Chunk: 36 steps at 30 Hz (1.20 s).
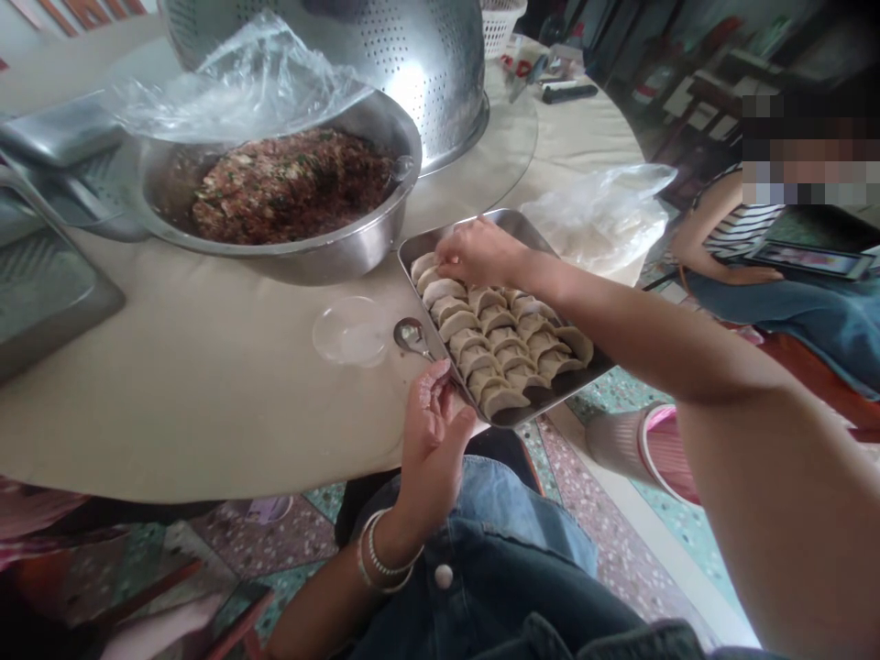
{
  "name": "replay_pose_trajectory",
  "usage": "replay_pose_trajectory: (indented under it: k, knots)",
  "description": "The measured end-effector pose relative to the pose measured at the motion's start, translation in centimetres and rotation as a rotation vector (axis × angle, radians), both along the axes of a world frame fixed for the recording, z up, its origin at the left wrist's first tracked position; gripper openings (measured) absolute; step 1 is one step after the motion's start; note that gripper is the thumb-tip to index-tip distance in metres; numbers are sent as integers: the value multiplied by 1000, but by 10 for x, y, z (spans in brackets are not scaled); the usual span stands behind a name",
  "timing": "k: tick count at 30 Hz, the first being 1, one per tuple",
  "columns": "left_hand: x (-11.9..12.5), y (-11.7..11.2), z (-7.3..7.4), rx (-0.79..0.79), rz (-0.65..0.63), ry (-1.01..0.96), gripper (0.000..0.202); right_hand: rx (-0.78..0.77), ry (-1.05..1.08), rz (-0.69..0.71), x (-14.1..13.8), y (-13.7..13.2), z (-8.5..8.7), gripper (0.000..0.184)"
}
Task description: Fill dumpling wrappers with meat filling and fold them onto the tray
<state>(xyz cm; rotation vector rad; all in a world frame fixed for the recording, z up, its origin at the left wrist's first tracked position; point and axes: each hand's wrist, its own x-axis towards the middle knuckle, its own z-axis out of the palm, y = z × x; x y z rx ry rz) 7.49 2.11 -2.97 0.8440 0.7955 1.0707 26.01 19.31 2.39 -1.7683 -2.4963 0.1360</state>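
A steel tray [509,225] at the round table's near edge holds rows of folded dumplings [499,344]. My right hand [481,255] reaches over the tray's far left corner, fingers pinched on a dumpling [440,269] there. My left hand [433,431] rests at the table edge by the tray's near corner, fingers curled beside the handle of a metal spoon [411,335]; whether it grips the handle is hidden.
A big steel bowl of minced filling [289,183] sits behind, with a clear plastic bag [234,78], a colander [412,55] and a small clear lid [350,332]. A bag of wrappers [598,215] lies right. Another person sits at right with a tablet [811,259].
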Motion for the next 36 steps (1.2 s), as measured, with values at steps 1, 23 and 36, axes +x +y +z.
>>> replay_pose_trajectory:
  k: [1,23,36]
  knots:
    - [0,0,0,5,-1,0,42,-3,-6,4,-2,1,-1,14]
    - [1,0,-3,58,-10,-21,40,-96,39,-196,-12,12,3,23]
    - [1,0,-4,26,-15,-25,40,-186,-44,-112,35,11,21,28]
